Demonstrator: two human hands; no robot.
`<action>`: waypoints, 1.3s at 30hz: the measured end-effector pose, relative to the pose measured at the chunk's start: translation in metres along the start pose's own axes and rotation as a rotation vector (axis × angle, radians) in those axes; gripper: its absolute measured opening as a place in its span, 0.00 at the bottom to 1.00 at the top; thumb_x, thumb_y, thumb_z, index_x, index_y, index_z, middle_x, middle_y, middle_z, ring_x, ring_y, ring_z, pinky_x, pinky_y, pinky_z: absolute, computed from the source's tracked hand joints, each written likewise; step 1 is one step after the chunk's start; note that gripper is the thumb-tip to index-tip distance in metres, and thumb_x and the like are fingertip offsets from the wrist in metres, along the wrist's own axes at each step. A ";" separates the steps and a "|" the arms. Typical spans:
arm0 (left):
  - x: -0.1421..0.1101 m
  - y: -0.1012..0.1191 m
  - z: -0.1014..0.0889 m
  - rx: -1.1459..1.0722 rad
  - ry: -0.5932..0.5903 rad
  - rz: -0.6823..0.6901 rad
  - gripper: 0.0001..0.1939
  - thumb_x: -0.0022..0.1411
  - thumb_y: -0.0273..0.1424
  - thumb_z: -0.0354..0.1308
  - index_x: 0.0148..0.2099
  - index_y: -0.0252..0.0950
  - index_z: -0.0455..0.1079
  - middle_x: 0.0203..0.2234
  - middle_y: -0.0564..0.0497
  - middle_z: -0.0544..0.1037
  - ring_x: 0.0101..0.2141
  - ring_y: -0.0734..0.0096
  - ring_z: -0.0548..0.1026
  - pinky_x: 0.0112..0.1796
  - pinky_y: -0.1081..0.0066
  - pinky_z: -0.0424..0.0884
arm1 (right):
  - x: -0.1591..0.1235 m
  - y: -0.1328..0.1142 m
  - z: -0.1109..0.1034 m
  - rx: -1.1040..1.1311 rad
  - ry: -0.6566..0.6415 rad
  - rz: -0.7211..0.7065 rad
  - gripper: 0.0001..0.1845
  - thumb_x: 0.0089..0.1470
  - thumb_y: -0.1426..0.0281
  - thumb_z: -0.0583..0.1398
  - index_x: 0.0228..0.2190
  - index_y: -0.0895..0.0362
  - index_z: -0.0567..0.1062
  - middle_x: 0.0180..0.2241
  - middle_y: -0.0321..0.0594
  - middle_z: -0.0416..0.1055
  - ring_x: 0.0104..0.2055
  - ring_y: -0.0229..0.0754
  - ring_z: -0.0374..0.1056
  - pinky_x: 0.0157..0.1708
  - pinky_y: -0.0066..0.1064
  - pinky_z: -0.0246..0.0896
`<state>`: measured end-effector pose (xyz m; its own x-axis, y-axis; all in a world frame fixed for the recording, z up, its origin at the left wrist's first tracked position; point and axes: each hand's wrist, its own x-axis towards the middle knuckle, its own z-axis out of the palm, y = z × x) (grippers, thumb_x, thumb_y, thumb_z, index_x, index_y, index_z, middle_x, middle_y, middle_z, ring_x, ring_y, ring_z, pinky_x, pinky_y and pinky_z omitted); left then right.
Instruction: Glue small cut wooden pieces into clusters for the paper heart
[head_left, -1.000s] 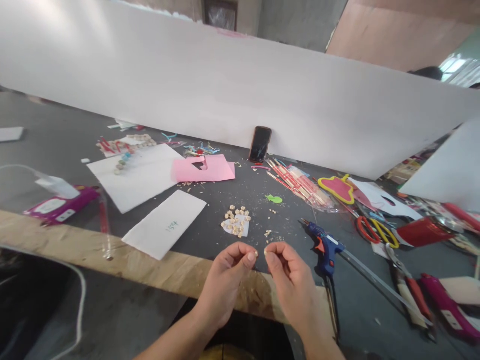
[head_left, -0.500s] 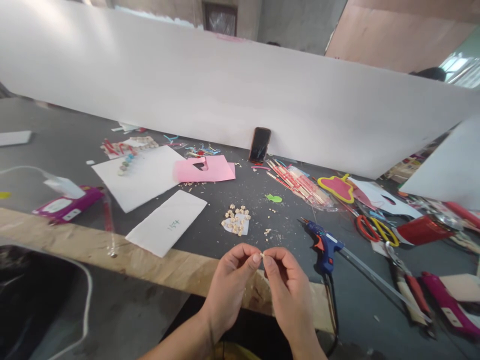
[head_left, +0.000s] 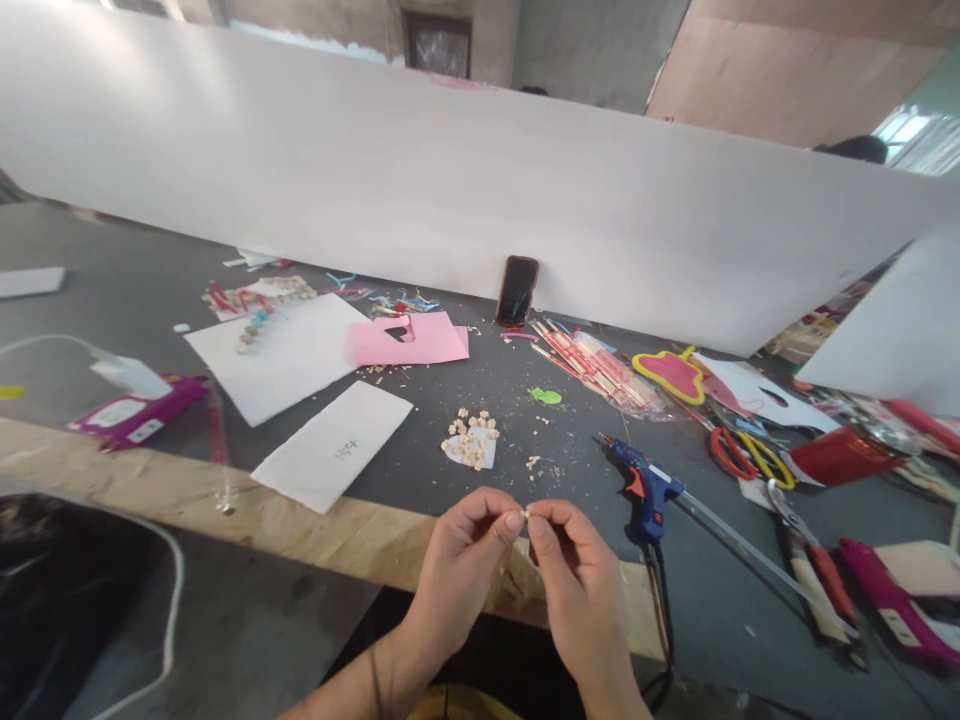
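I have both hands up at the near edge of the table point(head_left: 420, 480), with the fingertips almost meeting. My left hand point(head_left: 461, 565) pinches between thumb and forefinger, and my right hand point(head_left: 577, 575) does the same from the other side, both closed on a tiny pale bit point(head_left: 526, 513). It sits right between my fingertips, too small for me to tell whether it is one piece or two pressed together.

Just beyond my fingers, a little to the left, a small white card point(head_left: 487, 460) lies flat with a cluster of pale knobbly pieces point(head_left: 472, 437) on and around it. A few pale crumbs point(head_left: 533, 462) lie straight ahead of my right hand, and a green scrap point(head_left: 546, 397) lies beyond them.

Off to the right of my right hand, a blue glue gun point(head_left: 651, 492) lies with its nozzle pointing away from me and a clear glue stick point(head_left: 757, 555) running out of its back. To the left, well apart from my left hand, is a white panel point(head_left: 330, 445) with green writing. Farther back, a pink sheet point(head_left: 412, 342) lies flat and a phone point(head_left: 517, 290) leans upright against a long white board point(head_left: 450, 190).
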<state>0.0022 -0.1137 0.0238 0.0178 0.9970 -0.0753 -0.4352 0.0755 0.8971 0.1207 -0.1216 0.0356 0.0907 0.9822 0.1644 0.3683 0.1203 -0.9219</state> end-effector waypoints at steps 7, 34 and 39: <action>0.000 0.004 0.000 -0.216 -0.029 -0.186 0.09 0.55 0.33 0.64 0.29 0.33 0.70 0.24 0.54 0.70 0.28 0.76 0.66 0.33 0.77 0.63 | 0.002 0.010 -0.009 0.022 -0.009 -0.185 0.10 0.57 0.70 0.58 0.41 0.50 0.73 0.37 0.37 0.74 0.36 0.37 0.71 0.34 0.25 0.68; 0.001 0.009 -0.003 -0.248 -0.147 -0.311 0.10 0.51 0.32 0.67 0.26 0.31 0.72 0.22 0.52 0.73 0.25 0.75 0.68 0.32 0.75 0.62 | 0.007 0.004 -0.023 -0.147 -0.093 -0.395 0.07 0.54 0.71 0.59 0.36 0.53 0.77 0.32 0.40 0.77 0.33 0.40 0.74 0.31 0.27 0.71; 0.001 0.008 -0.002 -0.270 -0.146 -0.331 0.10 0.51 0.32 0.68 0.26 0.32 0.72 0.23 0.51 0.74 0.26 0.73 0.70 0.33 0.73 0.63 | 0.006 0.004 -0.024 -0.155 -0.085 -0.383 0.08 0.53 0.71 0.60 0.38 0.52 0.75 0.33 0.38 0.77 0.33 0.39 0.74 0.32 0.27 0.71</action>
<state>-0.0030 -0.1125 0.0297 0.3142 0.9133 -0.2593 -0.6036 0.4029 0.6880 0.1450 -0.1186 0.0408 -0.1541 0.8799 0.4495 0.4959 0.4624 -0.7350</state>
